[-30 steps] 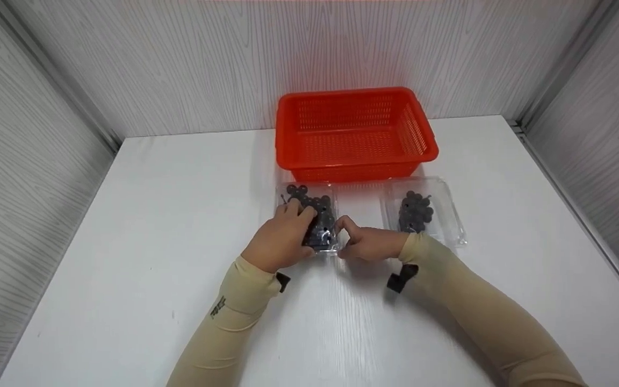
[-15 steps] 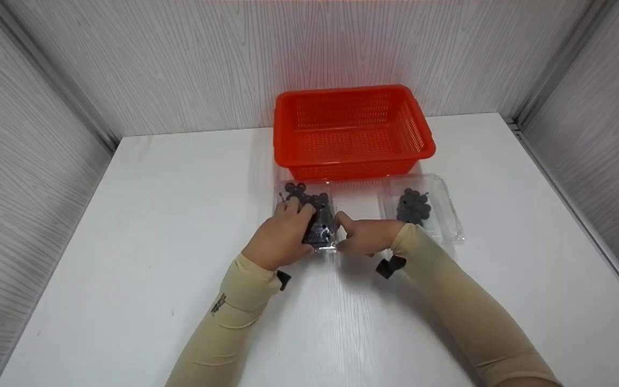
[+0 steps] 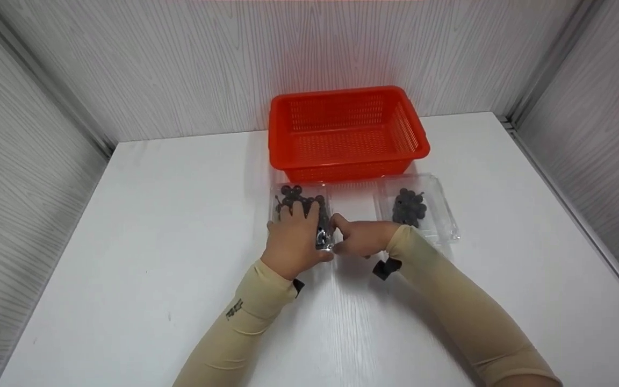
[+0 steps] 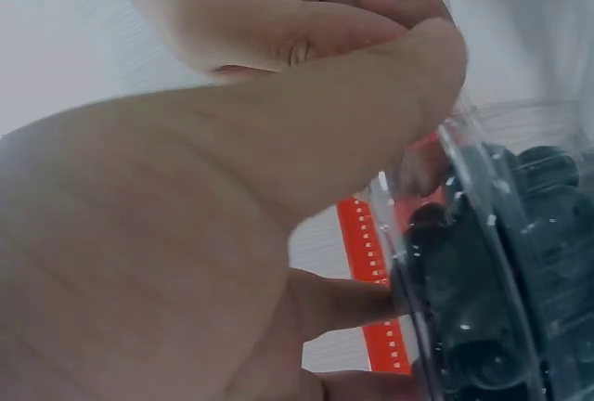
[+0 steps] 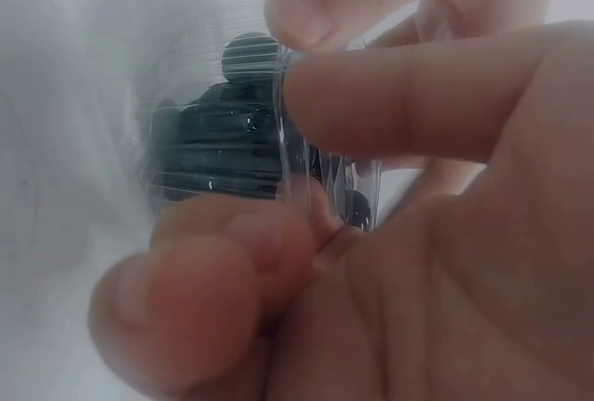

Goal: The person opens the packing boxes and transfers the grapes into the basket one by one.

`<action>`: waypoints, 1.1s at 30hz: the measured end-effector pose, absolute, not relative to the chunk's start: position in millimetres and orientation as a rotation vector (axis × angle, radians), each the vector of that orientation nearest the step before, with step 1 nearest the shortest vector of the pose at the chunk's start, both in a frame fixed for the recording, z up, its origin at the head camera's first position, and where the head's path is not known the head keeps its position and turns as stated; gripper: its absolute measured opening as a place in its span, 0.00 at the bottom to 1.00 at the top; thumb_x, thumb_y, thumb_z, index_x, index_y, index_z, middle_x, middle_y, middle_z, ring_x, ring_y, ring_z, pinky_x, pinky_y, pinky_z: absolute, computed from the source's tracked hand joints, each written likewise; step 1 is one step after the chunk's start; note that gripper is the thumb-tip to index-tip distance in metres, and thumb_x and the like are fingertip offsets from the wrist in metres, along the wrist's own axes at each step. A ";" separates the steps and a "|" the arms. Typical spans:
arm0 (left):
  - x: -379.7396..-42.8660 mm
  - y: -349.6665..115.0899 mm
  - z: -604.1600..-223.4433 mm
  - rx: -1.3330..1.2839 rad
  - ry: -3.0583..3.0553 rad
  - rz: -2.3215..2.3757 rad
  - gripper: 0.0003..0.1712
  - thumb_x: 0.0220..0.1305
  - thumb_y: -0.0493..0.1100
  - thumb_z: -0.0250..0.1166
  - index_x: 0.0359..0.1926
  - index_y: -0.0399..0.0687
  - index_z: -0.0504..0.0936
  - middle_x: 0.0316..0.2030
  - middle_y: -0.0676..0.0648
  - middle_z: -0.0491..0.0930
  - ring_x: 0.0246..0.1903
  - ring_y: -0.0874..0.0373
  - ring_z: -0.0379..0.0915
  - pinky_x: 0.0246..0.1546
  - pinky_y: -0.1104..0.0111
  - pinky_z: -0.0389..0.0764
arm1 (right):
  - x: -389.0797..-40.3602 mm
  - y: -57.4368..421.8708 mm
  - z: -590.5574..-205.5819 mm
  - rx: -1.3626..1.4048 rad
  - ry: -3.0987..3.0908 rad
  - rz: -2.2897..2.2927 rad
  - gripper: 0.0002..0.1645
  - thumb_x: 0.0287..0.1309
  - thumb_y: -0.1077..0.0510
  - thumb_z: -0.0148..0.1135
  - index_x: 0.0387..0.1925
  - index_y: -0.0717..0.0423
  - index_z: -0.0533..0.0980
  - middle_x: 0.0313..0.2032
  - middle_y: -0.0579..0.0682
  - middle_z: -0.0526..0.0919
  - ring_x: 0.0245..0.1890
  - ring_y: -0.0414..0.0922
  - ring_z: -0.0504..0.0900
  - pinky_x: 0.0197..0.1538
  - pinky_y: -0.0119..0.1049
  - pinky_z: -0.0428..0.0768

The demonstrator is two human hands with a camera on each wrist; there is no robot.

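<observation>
A clear plastic box point(image 3: 328, 189) holding a bunch of dark grapes point(image 3: 292, 192) lies in front of the red basket. My left hand point(image 3: 294, 239) rests on top of it, fingers spread and fairly straight over the lid, the thumb pointing to the front right corner. At that box's right side, my right hand point(image 3: 363, 237) pinches the edge near the corner between thumb and bent fingers. The right wrist view shows the thumb on the plastic rim point(image 5: 286, 122). In the left wrist view, both hands meet at the box's edge, with the grapes point(image 4: 478, 299) showing through the plastic.
Behind the boxes stands a red perforated plastic basket point(image 3: 350, 164) against the back wall. A second clear box point(image 3: 441, 207) with a smaller bunch of dark grapes point(image 3: 409, 207) lies to the right, just beyond my right wrist. Grey wood-grain walls border the white table point(image 3: 127, 258).
My left hand has shifted right and spread its fingers flatter over the box. My right hand has drawn slightly in from its earlier position, staying at the box's right edge.
</observation>
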State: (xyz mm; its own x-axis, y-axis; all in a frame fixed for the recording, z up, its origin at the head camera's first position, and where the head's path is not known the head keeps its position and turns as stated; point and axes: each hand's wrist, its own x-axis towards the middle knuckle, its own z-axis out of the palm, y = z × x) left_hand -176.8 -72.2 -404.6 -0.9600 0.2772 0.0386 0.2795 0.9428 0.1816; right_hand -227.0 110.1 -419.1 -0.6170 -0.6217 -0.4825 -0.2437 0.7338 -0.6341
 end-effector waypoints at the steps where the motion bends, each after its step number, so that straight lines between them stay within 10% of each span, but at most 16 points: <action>1: -176.9 -70.5 -403.0 -0.420 -3.089 -0.279 0.60 0.46 0.63 0.82 0.74 0.39 0.68 0.60 0.30 0.73 0.59 0.30 0.72 0.48 0.33 0.80 | -226.5 108.9 -418.4 -0.641 2.229 -0.679 0.26 0.68 0.50 0.55 0.60 0.50 0.56 0.26 0.47 0.67 0.23 0.44 0.67 0.26 0.36 0.71; 33: -173.1 -50.7 -406.7 -0.277 -3.146 -0.121 0.61 0.50 0.64 0.79 0.76 0.36 0.65 0.66 0.30 0.72 0.66 0.26 0.66 0.52 0.29 0.75 | -224.0 104.4 -419.5 -0.590 2.225 -0.765 0.25 0.65 0.53 0.60 0.56 0.53 0.59 0.31 0.52 0.78 0.20 0.45 0.70 0.27 0.41 0.75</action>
